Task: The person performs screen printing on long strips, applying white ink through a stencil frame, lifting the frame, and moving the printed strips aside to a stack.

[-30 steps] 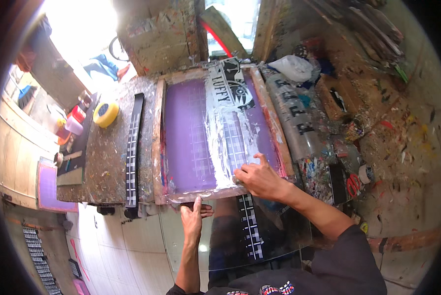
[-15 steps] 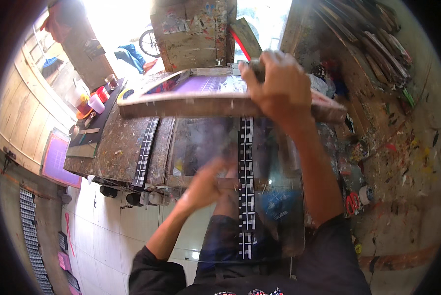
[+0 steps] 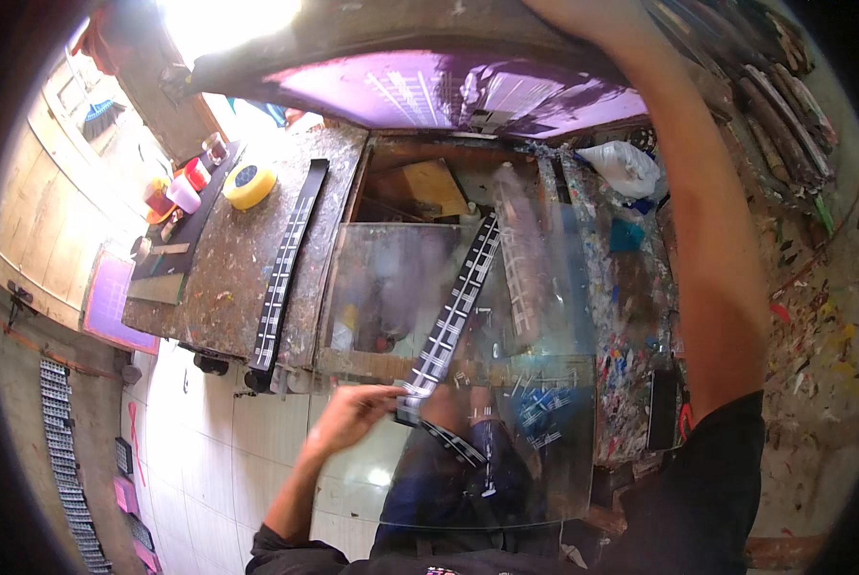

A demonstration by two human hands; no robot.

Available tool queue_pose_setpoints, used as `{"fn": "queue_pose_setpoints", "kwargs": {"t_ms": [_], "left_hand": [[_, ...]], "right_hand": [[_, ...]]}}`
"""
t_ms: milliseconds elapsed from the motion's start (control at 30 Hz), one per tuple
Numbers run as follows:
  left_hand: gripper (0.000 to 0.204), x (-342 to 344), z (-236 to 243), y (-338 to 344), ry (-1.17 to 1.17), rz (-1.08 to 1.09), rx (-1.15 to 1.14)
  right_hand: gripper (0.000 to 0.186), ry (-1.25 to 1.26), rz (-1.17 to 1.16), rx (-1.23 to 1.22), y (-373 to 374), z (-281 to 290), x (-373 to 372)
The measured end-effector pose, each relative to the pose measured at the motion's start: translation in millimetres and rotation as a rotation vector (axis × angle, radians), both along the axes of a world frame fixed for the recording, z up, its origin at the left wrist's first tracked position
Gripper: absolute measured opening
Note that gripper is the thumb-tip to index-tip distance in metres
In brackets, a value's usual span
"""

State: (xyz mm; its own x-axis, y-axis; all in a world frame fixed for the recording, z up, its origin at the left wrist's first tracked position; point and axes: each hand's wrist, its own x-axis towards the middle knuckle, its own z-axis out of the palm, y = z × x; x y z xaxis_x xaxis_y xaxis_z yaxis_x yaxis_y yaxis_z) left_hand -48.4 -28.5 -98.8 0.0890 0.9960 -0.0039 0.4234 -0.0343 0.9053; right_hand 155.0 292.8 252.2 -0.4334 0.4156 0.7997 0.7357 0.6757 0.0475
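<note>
My left hand (image 3: 360, 414) pinches the lower part of a black strip with a white checked pattern (image 3: 451, 311). The strip slants up across a glass sheet (image 3: 377, 259), its lower end bent aside below my fingers. White pattern marks show on the glass to the right of it. At the top edge my right hand (image 3: 597, 14) is at a raised screen-printing frame (image 3: 353, 48), its fingers mostly cut off by the picture edge. Purple mesh with a pale grid pattern (image 3: 400, 91) shows on the frame's underside. A similar patterned strip (image 3: 286, 273) lies on the left tabletop.
A yellow tape roll (image 3: 249, 186), a pink cup (image 3: 185, 195) and a red cup (image 3: 196, 173) stand at left. To the right are a white plastic bag (image 3: 621, 170) and a paint-spattered ledge (image 3: 630, 316). Another purple screen (image 3: 118, 297) leans by the left wall.
The frame has been tilted up and away with my right hand. My left hand has taken hold of the strip on the glass, whose lower part has swung left and off the surface.
</note>
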Motion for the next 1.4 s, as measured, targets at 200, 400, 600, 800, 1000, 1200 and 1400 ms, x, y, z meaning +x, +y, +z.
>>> {"fn": "queue_pose_setpoints", "kwargs": {"t_ms": [200, 400, 600, 800, 1000, 1200, 1400], "left_hand": [[0.019, -124, 31, 11, -0.089, 0.236, -0.153], [0.041, -249, 46, 73, 0.136, 0.542, 0.033], [0.035, -314, 72, 92, 1.039, 0.822, 0.760], [0.046, -4, -38, 0, 0.549, -0.045, 0.309], [0.065, 74, -30, 30, 0.825, -0.164, 0.219], [0.064, 71, -45, 36, 0.837, -0.292, 0.225], [0.072, 88, -35, 15, 0.765, -0.272, 0.174]], "right_hand": [[0.030, -0.082, -0.031, 0.269, 38, 7, 3], [0.031, -0.230, -0.132, 0.086, 33, 10, 8], [0.032, -0.176, -0.112, 0.094, 30, 23, 11], [0.033, -0.129, -0.037, 0.069, 31, 16, 1], [0.034, -0.076, 0.031, 0.033, 42, 14, 0], [0.036, 0.030, 0.309, -0.009, 38, 0, -6], [0.037, -0.235, 0.085, 0.122, 50, 21, -17]]}}
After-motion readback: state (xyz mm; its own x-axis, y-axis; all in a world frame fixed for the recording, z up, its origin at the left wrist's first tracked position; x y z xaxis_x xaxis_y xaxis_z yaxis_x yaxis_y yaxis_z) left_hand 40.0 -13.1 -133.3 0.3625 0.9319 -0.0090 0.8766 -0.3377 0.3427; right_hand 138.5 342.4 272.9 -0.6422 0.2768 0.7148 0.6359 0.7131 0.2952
